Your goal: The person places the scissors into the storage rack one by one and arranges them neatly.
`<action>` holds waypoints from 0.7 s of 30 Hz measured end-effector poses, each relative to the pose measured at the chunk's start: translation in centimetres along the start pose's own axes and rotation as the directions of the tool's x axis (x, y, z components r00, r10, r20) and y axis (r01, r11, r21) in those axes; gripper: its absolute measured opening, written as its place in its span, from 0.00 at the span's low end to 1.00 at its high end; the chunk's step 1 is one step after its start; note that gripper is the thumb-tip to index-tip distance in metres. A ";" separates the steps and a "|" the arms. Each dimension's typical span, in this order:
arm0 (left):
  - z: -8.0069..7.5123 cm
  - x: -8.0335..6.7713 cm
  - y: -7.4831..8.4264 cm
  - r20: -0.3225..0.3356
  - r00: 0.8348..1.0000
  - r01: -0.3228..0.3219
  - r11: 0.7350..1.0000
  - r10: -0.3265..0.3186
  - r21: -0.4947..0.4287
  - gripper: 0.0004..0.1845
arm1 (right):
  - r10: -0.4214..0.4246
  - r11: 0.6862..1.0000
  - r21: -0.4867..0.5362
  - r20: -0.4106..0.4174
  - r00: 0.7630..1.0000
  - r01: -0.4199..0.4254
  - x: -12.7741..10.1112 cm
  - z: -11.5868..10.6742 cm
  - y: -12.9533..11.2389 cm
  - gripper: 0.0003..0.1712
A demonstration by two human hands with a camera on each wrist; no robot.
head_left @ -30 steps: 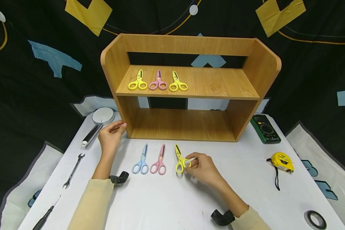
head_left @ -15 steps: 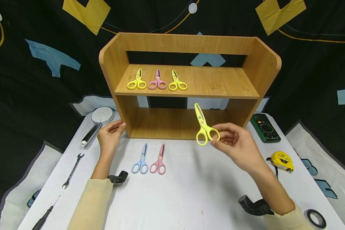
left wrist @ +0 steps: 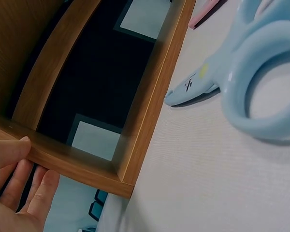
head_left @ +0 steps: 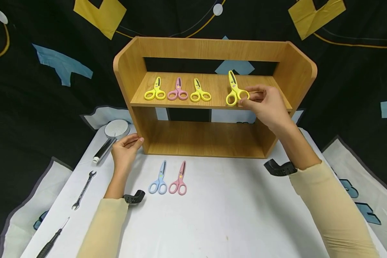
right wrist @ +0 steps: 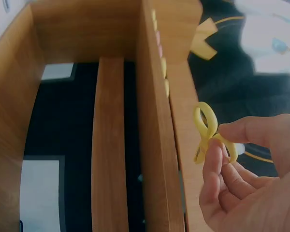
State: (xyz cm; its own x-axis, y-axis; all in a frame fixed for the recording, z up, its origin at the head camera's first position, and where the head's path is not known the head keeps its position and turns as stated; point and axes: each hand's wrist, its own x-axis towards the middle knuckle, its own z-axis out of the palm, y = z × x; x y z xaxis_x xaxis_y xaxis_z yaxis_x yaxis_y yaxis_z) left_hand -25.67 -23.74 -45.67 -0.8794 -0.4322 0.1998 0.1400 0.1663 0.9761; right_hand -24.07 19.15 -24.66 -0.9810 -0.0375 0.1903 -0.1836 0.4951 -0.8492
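My right hand (head_left: 267,105) pinches a handle loop of yellow scissors (head_left: 233,89) at the upper board of the wooden shelf (head_left: 209,152), blades pointing up. In the right wrist view, thumb and fingers hold those yellow scissors (right wrist: 207,126) by the loop; I cannot tell whether they touch the board. To their left on that board lie yellow scissors (head_left: 155,91), pink scissors (head_left: 177,91) and another yellow pair (head_left: 199,92). My left hand (head_left: 125,148) grips the shelf's left side edge between thumb and fingers. Blue scissors (head_left: 159,181) and pink scissors (head_left: 179,181) lie on the table before the shelf.
Left on the white table (head_left: 196,222) are a magnifying glass (head_left: 116,129), a wrench (head_left: 84,190) and a black-handled screwdriver (head_left: 51,240). A dark cloth (head_left: 35,118) hangs behind. The right forearm covers the table's right side, where other items stood earlier.
My right hand has picked the yellow scissors up off the table and carried them up and right to the shelf's upper board. The left hand has stayed on the shelf's side.
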 end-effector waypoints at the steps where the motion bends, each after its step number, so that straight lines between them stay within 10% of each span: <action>1: 0.0 0.0 -0.1 -0.003 1.000 0.001 1.000 -0.001 -0.002 0.17 | 0.006 1.000 -0.012 0.003 1.000 -0.006 0.7 0.1 -0.1 0.28; 21: -0.1 0.0 -0.4 0.004 1.000 -0.020 1.000 0.020 0.012 0.18 | 0.052 0.953 -0.303 0.100 0.994 -0.020 5.0 2.9 -0.7 0.24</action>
State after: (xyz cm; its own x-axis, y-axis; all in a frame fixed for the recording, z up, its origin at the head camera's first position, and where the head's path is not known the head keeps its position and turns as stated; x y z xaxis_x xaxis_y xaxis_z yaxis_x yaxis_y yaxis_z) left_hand -25.66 -23.94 -46.06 -0.8783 -0.4250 0.2190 0.1522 0.1857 0.9707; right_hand -29.07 16.11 -24.56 -0.9906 -0.0981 0.0954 -0.1368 0.7356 -0.6634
